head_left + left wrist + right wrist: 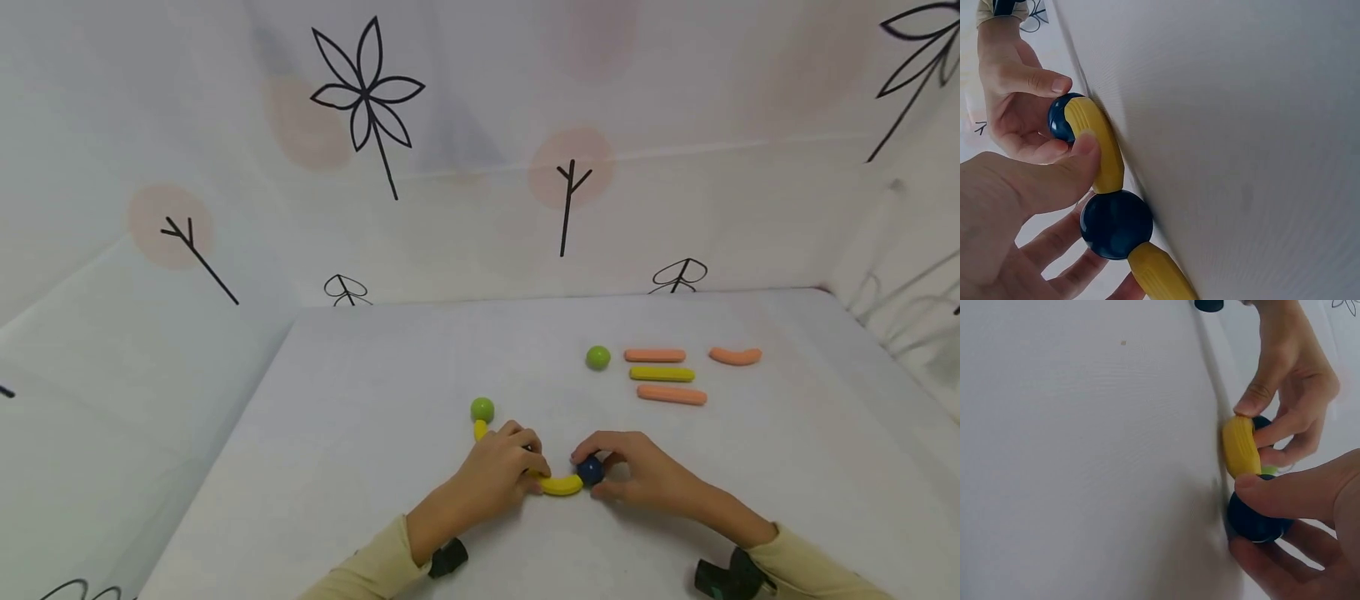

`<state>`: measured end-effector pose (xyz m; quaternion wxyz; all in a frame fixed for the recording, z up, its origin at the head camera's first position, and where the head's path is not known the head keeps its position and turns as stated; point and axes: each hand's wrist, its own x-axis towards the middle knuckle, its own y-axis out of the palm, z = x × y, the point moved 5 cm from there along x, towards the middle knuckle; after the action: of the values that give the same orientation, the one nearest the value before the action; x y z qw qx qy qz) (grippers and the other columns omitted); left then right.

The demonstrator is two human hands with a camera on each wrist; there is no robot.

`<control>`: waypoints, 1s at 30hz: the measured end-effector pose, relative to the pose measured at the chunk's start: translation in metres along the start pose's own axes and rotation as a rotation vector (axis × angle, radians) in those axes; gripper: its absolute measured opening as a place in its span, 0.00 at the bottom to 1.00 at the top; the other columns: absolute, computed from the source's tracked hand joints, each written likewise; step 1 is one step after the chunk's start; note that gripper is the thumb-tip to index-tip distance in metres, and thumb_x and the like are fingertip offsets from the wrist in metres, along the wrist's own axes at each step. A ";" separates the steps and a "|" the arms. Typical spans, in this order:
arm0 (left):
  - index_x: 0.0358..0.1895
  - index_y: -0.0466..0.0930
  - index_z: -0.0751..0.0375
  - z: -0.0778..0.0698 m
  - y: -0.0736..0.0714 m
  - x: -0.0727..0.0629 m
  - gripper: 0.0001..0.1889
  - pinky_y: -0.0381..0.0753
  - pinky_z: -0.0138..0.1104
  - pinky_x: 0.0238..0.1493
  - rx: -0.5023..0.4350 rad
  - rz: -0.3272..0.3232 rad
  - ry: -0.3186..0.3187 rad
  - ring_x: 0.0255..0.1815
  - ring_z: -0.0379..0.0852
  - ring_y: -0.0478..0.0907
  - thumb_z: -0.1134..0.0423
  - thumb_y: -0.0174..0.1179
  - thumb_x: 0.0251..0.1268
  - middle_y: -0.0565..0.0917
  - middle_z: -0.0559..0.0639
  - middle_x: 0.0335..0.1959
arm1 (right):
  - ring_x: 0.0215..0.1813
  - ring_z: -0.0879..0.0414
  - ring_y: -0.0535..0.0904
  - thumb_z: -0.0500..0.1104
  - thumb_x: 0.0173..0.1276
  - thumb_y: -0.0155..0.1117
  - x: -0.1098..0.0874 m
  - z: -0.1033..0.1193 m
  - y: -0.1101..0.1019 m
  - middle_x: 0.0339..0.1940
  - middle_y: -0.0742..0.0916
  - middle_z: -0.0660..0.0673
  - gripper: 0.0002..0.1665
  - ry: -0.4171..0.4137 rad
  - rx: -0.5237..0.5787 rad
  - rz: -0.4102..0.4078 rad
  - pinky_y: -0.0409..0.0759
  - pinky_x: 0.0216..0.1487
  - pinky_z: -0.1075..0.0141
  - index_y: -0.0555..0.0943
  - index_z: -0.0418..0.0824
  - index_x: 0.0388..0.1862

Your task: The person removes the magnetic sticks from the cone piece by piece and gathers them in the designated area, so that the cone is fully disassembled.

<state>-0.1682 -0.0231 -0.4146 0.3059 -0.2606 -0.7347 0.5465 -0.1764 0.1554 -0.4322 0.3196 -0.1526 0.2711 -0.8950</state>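
Note:
My left hand (495,473) pinches a curved yellow stick (561,486) between thumb and fingers, low over the white table. A dark blue ball (590,471) meets the right end of that stick, and my right hand (641,473) grips this ball with thumb and fingers. In the left wrist view a second dark blue ball (1116,225) joins the stick's other end, with another yellow stick (1159,272) running on from it. A green ball (482,409) sits at the far end of this row, beyond my left hand, which hides part of the row in the head view.
Toward the back right lie a loose green ball (597,357), a straight yellow stick (662,374), two straight orange sticks (655,355) and a curved orange stick (736,357). A patterned white cloth (465,233) rises behind the white table (375,367).

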 end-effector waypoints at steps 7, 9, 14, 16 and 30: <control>0.35 0.89 0.45 0.000 0.001 0.002 0.05 0.65 0.23 0.33 -0.007 -0.002 -0.006 0.39 0.37 0.69 0.56 0.70 0.53 0.79 0.39 0.39 | 0.45 0.57 0.78 0.39 0.53 0.75 -0.002 0.002 -0.002 0.44 0.81 0.49 0.20 0.039 0.002 -0.048 0.80 0.43 0.68 0.78 0.41 0.44; 0.35 0.89 0.45 0.000 0.001 0.002 0.05 0.64 0.23 0.33 -0.008 -0.002 -0.008 0.39 0.37 0.69 0.56 0.70 0.53 0.79 0.39 0.39 | 0.44 0.58 0.78 0.39 0.53 0.75 -0.003 0.003 -0.002 0.43 0.81 0.49 0.20 0.031 -0.005 -0.060 0.80 0.42 0.68 0.78 0.41 0.44; 0.34 0.89 0.45 0.000 0.000 0.003 0.05 0.64 0.22 0.33 -0.009 -0.004 -0.012 0.38 0.37 0.70 0.56 0.70 0.53 0.79 0.39 0.38 | 0.42 0.59 0.76 0.38 0.53 0.75 -0.005 0.004 -0.003 0.44 0.80 0.50 0.19 0.009 -0.070 -0.088 0.80 0.40 0.67 0.80 0.44 0.43; 0.34 0.89 0.45 -0.001 -0.001 0.002 0.05 0.64 0.22 0.33 -0.007 -0.005 -0.011 0.38 0.36 0.70 0.56 0.70 0.53 0.79 0.39 0.38 | 0.42 0.60 0.75 0.37 0.52 0.75 -0.006 0.002 -0.004 0.44 0.80 0.52 0.19 0.021 -0.104 -0.102 0.80 0.39 0.67 0.80 0.45 0.43; 0.35 0.88 0.45 0.001 -0.003 0.000 0.06 0.64 0.23 0.33 0.001 -0.007 -0.021 0.38 0.36 0.69 0.56 0.70 0.52 0.79 0.39 0.38 | 0.43 0.60 0.77 0.33 0.51 0.72 -0.009 -0.008 -0.028 0.44 0.80 0.50 0.20 0.064 -0.110 -0.147 0.80 0.42 0.69 0.79 0.42 0.44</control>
<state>-0.1691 -0.0246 -0.4120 0.3002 -0.2521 -0.7386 0.5484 -0.1865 0.1825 -0.4234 0.2354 -0.1608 0.3182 -0.9041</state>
